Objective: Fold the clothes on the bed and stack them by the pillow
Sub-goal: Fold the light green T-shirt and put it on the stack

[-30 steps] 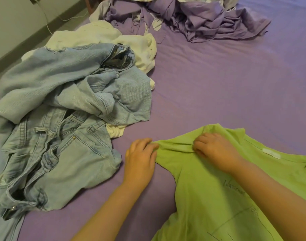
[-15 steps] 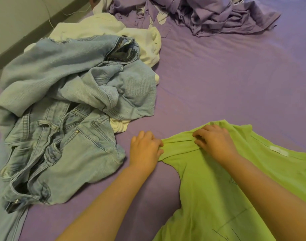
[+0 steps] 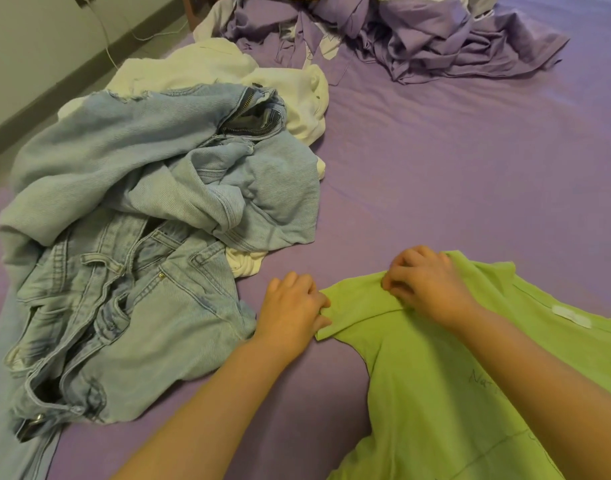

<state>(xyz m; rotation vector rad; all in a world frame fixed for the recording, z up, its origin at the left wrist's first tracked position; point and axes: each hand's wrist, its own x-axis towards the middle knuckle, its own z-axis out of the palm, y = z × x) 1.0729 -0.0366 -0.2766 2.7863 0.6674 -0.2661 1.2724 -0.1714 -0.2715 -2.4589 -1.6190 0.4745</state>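
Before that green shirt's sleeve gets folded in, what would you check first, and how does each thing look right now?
1. Left hand has hold of the sleeve end of the green shirt: ok, fingers pinch the hem.
2. Right hand grips the shoulder: ok, fingers curl on bunched fabric.
3. Shirt lies flat: not ok, the shoulder is rucked up; its lower part is out of view.
4. Bare purple sheet around the shirt to fold on: ok.
5. Jeans pile apart from the sleeve: ok, though it lies close to the left hand.
6. Pillow spot ready for stacking: cannot tell, no pillow in view.
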